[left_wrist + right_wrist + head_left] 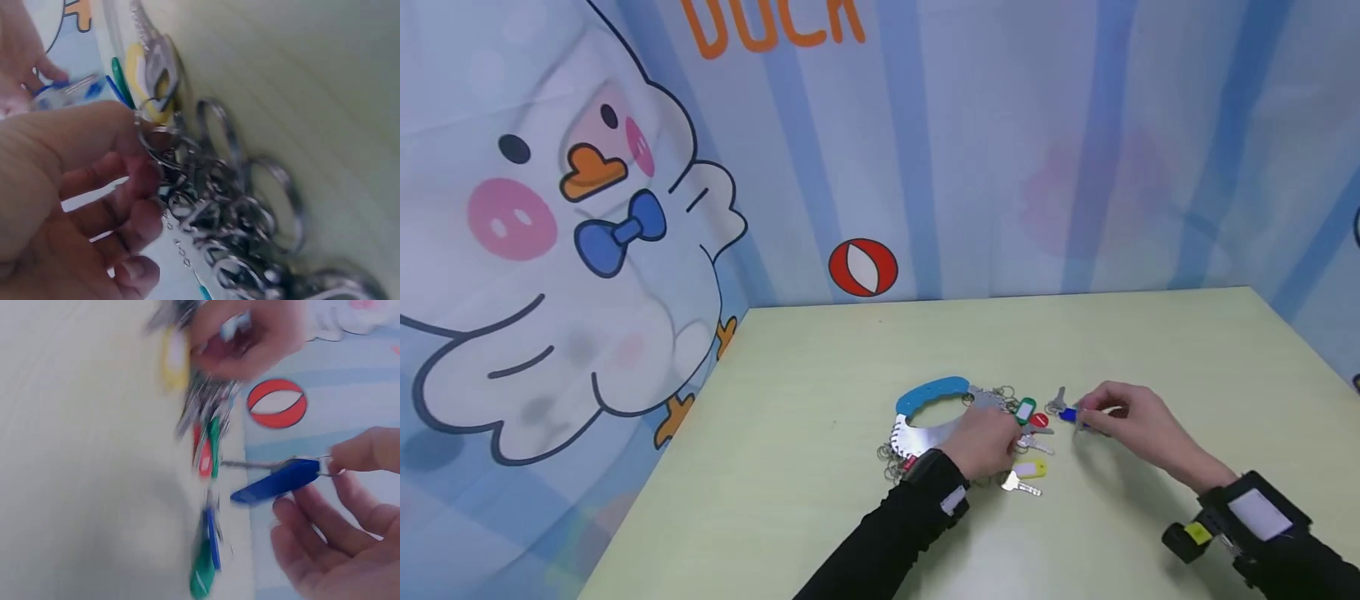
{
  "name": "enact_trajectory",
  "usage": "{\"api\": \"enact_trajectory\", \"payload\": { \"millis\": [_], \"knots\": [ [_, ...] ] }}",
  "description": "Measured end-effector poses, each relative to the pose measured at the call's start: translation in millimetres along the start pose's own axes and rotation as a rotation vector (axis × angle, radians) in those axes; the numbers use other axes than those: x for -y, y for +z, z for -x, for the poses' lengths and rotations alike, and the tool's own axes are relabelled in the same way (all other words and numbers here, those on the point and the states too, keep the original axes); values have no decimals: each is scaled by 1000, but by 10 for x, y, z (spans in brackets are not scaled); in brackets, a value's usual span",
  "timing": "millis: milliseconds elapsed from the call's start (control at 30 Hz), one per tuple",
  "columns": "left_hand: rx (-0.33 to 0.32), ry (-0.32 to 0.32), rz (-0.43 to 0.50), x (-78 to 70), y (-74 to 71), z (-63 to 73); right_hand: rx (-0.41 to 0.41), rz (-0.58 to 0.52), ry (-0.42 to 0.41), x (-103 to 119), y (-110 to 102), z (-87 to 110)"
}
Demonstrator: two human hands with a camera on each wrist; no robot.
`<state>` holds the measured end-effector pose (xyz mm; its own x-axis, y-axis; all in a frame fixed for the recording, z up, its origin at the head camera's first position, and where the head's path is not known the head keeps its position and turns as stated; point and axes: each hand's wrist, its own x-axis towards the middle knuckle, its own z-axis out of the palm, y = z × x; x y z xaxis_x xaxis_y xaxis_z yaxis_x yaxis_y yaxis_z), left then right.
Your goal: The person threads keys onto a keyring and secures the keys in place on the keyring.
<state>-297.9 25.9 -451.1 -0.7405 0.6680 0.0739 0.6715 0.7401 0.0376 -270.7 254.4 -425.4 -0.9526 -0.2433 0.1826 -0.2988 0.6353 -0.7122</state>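
Note:
My right hand (1131,421) pinches a split ring between thumb and fingertip. From that ring hang a blue key tag (278,481) and a key (250,465), blurred in the right wrist view. My left hand (988,442) lies over the right side of a large key holder with a blue handle (932,392) and a silver, curved plate (917,437). In the left wrist view its thumb and fingers pinch a key ring (150,140) beside a tangle of metal rings (231,212). A key (162,69) with a yellow tag (134,62) lies beyond the fingertips.
Around the holder's right side lie a green tag (1026,409), a red round tag (1039,420), a yellow tag (1033,469) and a silver key (1021,484). Another green tag (201,572) lies near the right hand. A printed backdrop (1000,167) rises behind the table (820,467).

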Motion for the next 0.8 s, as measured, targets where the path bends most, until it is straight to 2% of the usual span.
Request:
{"api": "enact_trajectory", "payload": {
  "millis": [67, 133, 300, 467, 600, 800],
  "knots": [
    [6, -2, 66, 16, 11, 14, 23, -148, 46, 21, 33, 7],
    [-3, -2, 179, 56, 21, 36, 50, -274, 77, 48, 73, 1],
    [-21, 22, 476, 135, 70, 91, 129, -497, 133, 92, 226, -9],
    [-125, 44, 552, 159, 92, 117, 243, -659, 228, 105, 402, -76],
    [-188, 24, 583, 166, 67, 143, 274, -647, 237, 92, 510, -114],
    [-235, 30, 528, 184, 44, 158, 258, -469, 128, 91, 611, -155]
  ]
}}
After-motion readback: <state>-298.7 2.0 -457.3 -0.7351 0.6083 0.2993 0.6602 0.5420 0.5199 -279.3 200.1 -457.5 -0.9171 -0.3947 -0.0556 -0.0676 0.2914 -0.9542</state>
